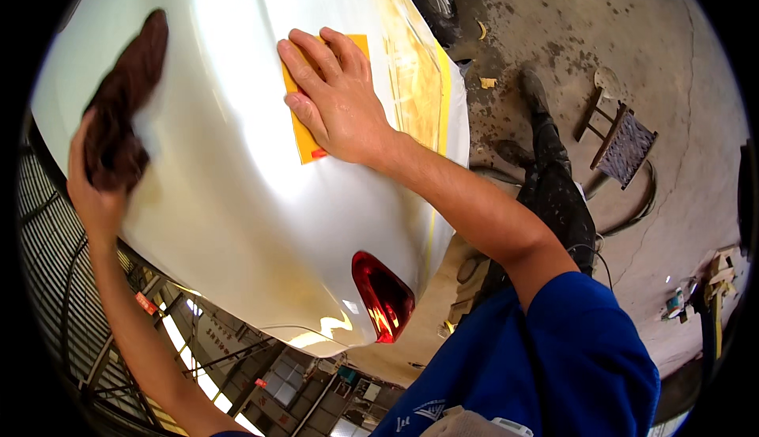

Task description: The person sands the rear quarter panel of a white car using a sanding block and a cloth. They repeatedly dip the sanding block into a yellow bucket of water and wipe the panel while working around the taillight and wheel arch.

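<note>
The right hand (338,93), near 11 o'clock from the middle of the view, lies flat on a yellow sheet (305,138) against the white car body (237,160); that grip is apart, fingers slightly spread and clamped on nothing, so the sheet seems held by pressure alone. Toward 10 o'clock the left hand (99,200) has its grip closed around a bunched dark brown cloth (126,101), though I cannot tell whether the cloth touches the paint. The likeliest trouble is uneven pressure: the fingertips reach the sheet's far edge while its lower corner sticks out bare, so on this curved surface a rim could dig in and leave a mark. If the palm slackened, the sheet could slip toward the red tail light (383,299) at 6 o'clock. Straying toward 1 o'clock could bring its edge onto the yellowish patch (411,81) near it, or catch the yellow strip (445,93) beyond. Grit in the cloth's folds, if any, could scratch the glossy finish. Around 3 o'clock, the low stool (628,148) and dark hose (653,192) could trip a careless step
</note>
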The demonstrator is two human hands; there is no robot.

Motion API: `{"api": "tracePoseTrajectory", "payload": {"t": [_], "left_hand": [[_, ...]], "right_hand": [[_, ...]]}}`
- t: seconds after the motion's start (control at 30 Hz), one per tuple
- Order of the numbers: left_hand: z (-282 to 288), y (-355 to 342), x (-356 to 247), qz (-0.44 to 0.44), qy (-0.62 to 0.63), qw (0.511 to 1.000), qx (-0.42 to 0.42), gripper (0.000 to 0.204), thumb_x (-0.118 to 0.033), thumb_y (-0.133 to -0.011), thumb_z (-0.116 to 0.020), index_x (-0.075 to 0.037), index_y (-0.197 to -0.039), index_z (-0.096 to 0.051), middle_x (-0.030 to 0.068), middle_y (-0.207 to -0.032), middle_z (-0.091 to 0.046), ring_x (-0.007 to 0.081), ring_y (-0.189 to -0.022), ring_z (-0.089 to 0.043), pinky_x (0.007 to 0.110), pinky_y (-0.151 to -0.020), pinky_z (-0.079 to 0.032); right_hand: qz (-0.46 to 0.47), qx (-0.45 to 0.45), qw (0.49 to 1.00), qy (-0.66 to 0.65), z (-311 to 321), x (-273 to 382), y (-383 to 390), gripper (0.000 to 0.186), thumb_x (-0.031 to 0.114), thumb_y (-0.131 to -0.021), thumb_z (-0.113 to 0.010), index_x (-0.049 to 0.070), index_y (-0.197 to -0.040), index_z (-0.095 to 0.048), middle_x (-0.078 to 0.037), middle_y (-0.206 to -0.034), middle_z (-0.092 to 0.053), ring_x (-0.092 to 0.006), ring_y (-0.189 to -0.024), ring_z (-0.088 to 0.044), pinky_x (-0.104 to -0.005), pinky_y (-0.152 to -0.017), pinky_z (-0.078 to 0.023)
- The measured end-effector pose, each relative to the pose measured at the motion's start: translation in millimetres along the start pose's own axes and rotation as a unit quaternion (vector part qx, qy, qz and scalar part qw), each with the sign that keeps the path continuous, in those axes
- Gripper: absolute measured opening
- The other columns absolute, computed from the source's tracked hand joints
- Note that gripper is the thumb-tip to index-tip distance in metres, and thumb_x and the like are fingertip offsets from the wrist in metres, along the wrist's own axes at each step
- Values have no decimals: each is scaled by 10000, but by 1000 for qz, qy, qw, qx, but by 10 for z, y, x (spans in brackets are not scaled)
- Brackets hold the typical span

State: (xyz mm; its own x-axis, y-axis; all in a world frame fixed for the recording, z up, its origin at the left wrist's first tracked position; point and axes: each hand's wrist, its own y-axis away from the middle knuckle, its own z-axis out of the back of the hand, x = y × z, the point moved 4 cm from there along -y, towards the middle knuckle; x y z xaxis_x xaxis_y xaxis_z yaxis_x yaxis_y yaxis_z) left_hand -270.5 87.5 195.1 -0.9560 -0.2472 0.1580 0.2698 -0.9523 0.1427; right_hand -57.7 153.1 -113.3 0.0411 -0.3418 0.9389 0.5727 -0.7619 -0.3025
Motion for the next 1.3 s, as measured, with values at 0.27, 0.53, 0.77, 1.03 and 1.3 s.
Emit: {"api": "tracePoseTrajectory", "payload": {"t": [0.27, 0.53, 0.77, 1.03, 1.3], "left_hand": [[-127, 193, 95, 10, 95, 995, -26, 850, -146, -686, -892, 10, -1441, -536, 149, -1391, -597, 304, -1272, -595, 395, -1105, -485], [53, 37, -94, -22, -26, 999, -28, 702, -174, -721, -842, 2, -1354, -596, 188, -1235, -646, 376, -1119, -612, 440, -996, -488], [71, -20, -93, -58, -45, 997, -16, 690, -293, -764, -846, -2, -1336, -592, 207, -1236, -649, 400, -1083, -602, 496, -981, -452], [66, -131, -5, -66, -52, 996, 1, 628, -333, -820, -783, 17, -1306, -595, 242, -1225, -652, 415, -1067, -617, 522, -937, -453], [123, -99, 46, -66, -70, 995, 30, 658, -407, -840, -779, 40, -1279, -579, 298, -1223, -609, 450, -1052, -606, 569, -916, -473]], "right_hand": [[65, -101, 993, -5, -69, -406, -1232, 408, 274, -960, -587, 71, -1314, -597, -172, -1347, -564, -440, -1260, -459, -553, -1094, -362], [52, -61, 996, 46, -92, -439, -1421, 465, 273, -1012, -544, 109, -1445, -588, -144, -1371, -564, -383, -1274, -467, -500, -1127, -353], [1, -5, 1000, 25, -165, -444, -1391, 499, 282, -998, -568, 134, -1474, -567, -163, -1466, -503, -430, -1377, -407, -555, -1187, -308], [65, -73, 994, 52, -292, -1084, -3031, 434, 304, -981, -532, 131, -1371, -610, -127, -1379, -591, -389, -1329, -466, -530, -1126, -359], [22, -11, 999, 22, -280, -820, -2417, 510, 250, -1005, -526, 94, -1490, -538, -146, -1482, -526, -419, -1368, -443, -535, -1191, -298]]}}
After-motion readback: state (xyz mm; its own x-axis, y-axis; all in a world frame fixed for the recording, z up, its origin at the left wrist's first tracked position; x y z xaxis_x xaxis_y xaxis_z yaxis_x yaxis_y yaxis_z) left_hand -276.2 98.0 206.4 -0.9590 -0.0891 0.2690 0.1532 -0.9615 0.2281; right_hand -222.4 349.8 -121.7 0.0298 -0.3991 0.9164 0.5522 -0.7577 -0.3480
